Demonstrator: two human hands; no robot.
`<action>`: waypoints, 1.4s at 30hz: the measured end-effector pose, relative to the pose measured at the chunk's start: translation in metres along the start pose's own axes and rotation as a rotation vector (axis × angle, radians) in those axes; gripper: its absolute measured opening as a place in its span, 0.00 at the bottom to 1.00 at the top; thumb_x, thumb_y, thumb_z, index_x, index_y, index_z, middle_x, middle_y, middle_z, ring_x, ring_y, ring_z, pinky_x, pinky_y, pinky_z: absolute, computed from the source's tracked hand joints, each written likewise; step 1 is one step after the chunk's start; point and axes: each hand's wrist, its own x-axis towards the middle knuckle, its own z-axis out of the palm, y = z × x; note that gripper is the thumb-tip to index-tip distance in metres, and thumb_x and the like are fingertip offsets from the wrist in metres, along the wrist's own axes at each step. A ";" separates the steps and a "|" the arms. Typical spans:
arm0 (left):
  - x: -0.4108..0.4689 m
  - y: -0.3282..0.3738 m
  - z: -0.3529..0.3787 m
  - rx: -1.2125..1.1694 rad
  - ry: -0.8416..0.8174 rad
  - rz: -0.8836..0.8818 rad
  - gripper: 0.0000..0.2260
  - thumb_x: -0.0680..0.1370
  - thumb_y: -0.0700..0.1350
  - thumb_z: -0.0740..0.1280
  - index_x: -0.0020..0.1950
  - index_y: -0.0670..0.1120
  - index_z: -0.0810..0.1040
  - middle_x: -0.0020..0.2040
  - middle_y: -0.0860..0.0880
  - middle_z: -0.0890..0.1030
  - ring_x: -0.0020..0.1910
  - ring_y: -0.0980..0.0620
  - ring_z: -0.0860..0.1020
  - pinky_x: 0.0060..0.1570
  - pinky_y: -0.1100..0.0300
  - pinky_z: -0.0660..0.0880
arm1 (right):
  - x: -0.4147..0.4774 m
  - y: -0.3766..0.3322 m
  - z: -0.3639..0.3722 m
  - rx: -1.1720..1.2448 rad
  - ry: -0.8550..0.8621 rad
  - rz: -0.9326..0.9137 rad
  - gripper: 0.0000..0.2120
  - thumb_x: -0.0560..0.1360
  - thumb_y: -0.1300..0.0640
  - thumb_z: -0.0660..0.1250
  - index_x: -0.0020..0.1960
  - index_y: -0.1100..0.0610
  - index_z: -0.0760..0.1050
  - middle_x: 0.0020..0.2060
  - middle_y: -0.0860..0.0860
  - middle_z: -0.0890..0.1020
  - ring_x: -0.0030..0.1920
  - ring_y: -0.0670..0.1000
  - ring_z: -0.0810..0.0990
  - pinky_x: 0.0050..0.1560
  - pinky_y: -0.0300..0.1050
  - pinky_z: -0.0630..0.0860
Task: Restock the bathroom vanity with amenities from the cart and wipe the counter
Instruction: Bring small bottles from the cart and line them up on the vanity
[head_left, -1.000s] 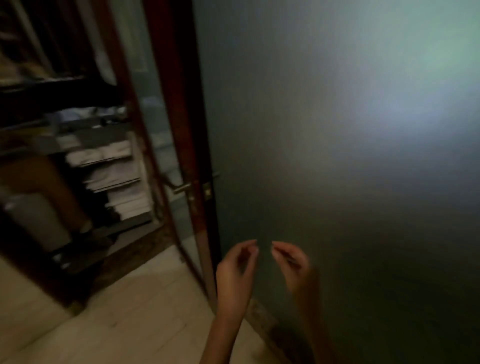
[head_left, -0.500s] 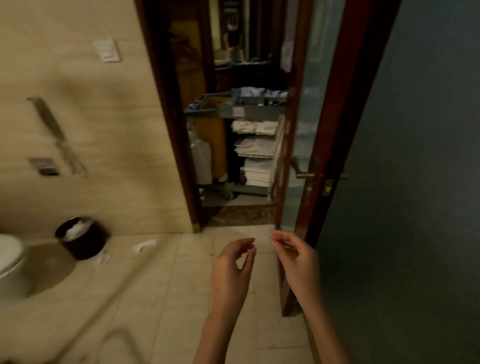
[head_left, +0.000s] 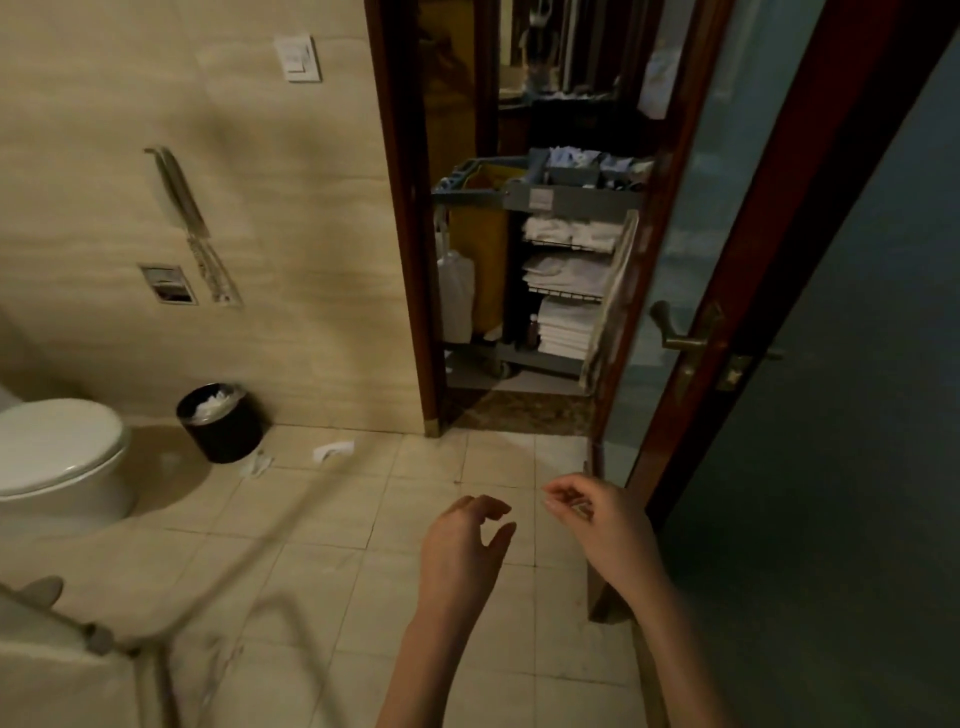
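toilet shifted inward; one cart, three towel stacks; left hand grip loose, right hand unclear.

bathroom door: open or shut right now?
Open. The door stands swung inward on the right, its handle in plain view, and the cart with stacked towels shows through the doorway.

At 9 o'clock the toilet is cut off by the left edge. At 12 o'clock the housekeeping cart shows only through the doorway, its right side hidden behind the door. The items in its top tray are too small to tell. At 7 o'clock a grey metal fitting is blurred. Whether the right hand pinches anything in its fingers cannot be told.
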 end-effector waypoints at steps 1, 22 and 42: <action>0.006 0.000 0.001 -0.002 -0.005 0.014 0.10 0.77 0.52 0.67 0.58 0.56 0.78 0.53 0.59 0.79 0.51 0.61 0.76 0.47 0.69 0.70 | 0.004 0.000 0.001 -0.026 -0.012 0.002 0.09 0.75 0.51 0.68 0.55 0.47 0.78 0.47 0.39 0.80 0.50 0.37 0.77 0.53 0.37 0.76; 0.136 -0.059 -0.001 -0.031 -0.129 0.186 0.10 0.76 0.52 0.68 0.57 0.56 0.78 0.52 0.59 0.79 0.49 0.63 0.76 0.48 0.68 0.73 | 0.097 -0.007 0.044 -0.062 0.138 0.157 0.08 0.75 0.49 0.68 0.54 0.44 0.78 0.45 0.35 0.79 0.49 0.34 0.77 0.51 0.38 0.77; 0.428 -0.057 0.044 -0.034 -0.115 0.179 0.10 0.76 0.50 0.68 0.56 0.51 0.80 0.52 0.55 0.82 0.49 0.58 0.80 0.48 0.63 0.77 | 0.398 0.038 0.035 0.070 0.190 0.173 0.07 0.75 0.55 0.70 0.53 0.50 0.80 0.46 0.42 0.83 0.49 0.40 0.79 0.52 0.38 0.76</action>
